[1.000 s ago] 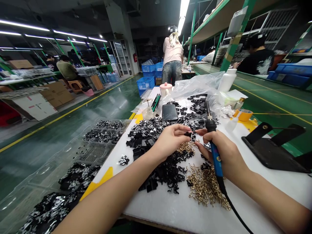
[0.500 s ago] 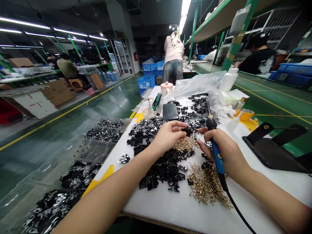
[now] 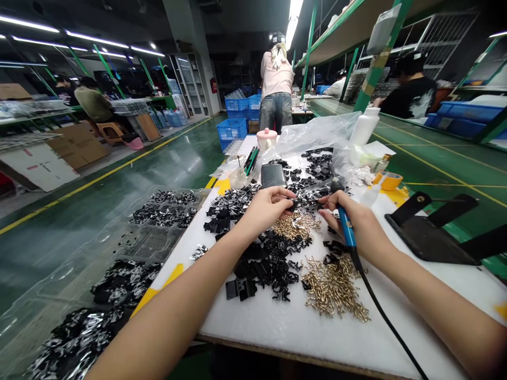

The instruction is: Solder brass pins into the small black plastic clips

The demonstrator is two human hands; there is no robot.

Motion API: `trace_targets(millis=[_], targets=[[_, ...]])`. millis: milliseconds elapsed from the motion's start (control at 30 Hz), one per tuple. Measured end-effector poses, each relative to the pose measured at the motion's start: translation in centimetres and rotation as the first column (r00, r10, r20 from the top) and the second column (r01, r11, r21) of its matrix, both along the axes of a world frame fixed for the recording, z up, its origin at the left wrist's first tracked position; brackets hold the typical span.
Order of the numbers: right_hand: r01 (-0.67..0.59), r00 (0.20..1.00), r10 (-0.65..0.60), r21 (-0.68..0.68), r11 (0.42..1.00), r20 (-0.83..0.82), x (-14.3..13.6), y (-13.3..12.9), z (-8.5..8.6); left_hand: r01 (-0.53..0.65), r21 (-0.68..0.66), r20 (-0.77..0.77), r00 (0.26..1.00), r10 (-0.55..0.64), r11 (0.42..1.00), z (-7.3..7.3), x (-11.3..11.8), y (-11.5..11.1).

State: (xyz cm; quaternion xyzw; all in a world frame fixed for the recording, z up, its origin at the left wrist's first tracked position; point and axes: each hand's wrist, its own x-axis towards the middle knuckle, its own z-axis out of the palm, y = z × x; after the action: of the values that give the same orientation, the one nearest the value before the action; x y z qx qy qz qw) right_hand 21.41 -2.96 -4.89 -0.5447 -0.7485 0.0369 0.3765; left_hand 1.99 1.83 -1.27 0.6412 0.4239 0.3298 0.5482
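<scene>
Left hand (image 3: 264,211): pinches small black part (image 3: 293,204) near farther gold pile (image 3: 297,227)
Right hand (image 3: 362,221): grips blue soldering iron (image 3: 347,228), apart from left
Black stand (image 3: 431,235): right of iron

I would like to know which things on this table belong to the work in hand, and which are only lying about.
Seem part of it:
blue soldering iron, in the right hand
small dark part, pinched by the left hand
heaped black parts
gold-coloured curved pieces

Probably just lying about:
pink-lidded mug
dark flat object
yellow tape roll
white bottle
</scene>
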Motion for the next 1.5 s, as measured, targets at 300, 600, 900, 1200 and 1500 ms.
trace_targets(millis=[300, 600, 900, 1200, 1500], targets=[[0.003, 0.939, -0.002, -0.003, 1.0, 0.343, 0.4, 1.2, -0.8, 0.014, 0.093, -0.086, 0.996, -0.006, 0.996, -0.1, 0.1, -0.2], [-0.026, 0.908, 0.015, 0.021, 0.999, 0.419, 0.9, -0.2, 0.3, 0.078, 0.13, -0.13, 0.99, -0.061, 0.988, -0.9, 0.2, 0.1], [-0.075, 0.837, 0.109, -0.085, 0.994, 0.536, 1.3, -1.9, 1.5, 0.008, 0.211, -0.144, 0.989, 0.023, 0.978, -0.7, -0.3, 0.4], [0.012, 0.842, -0.048, 0.07, 0.997, 0.537, 1.0, -0.6, 0.9, 0.111, 0.534, -0.422, 0.894, 0.15, 0.838, -1.6, -0.7, 0.8], [-0.008, 0.875, -0.033, 0.083, 0.997, 0.483, 0.3, -1.3, 0.8, 0.328, 0.552, -0.758, 0.58, 0.298, 0.767, 2.0, -3.8, 0.9]])
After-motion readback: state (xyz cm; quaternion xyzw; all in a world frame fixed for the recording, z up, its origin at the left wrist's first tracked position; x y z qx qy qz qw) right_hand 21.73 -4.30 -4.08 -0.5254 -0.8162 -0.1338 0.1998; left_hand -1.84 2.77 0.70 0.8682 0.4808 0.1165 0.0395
